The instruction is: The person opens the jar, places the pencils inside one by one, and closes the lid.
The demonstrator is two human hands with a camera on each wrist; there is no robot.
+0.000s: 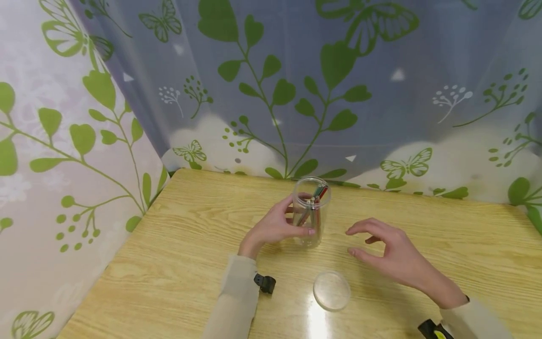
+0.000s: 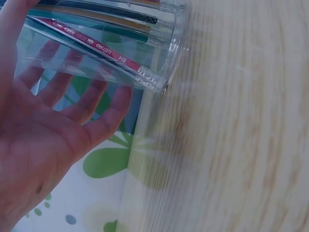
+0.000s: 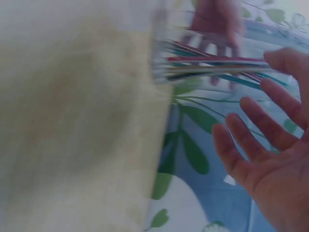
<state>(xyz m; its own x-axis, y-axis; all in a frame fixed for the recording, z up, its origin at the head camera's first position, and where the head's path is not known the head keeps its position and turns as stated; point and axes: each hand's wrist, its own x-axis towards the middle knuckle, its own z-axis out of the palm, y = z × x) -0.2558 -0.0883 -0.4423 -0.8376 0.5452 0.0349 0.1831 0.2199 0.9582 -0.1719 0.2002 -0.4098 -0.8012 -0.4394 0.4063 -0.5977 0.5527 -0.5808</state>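
A clear jar (image 1: 310, 241) with no lid on it stands upright on the table, holding several pencils (image 1: 313, 212). My left hand (image 1: 277, 223) grips the jar from the left, thumb across its front and fingers behind it. Through the wall, the left wrist view shows a red pencil (image 2: 106, 50) marked HB, its eraser end at the jar's base. To the right of the jar, my right hand (image 1: 394, 249) hangs over the table with loosely bent fingers and holds nothing. A round clear lid (image 1: 332, 291) lies on the table in front of the jar.
The wooden table (image 1: 182, 245) runs back to a curtain (image 1: 381, 108) printed with green leaves and butterflies. Another printed cloth (image 1: 51, 165) hangs along the left side. Black wrist straps show at both sleeves.
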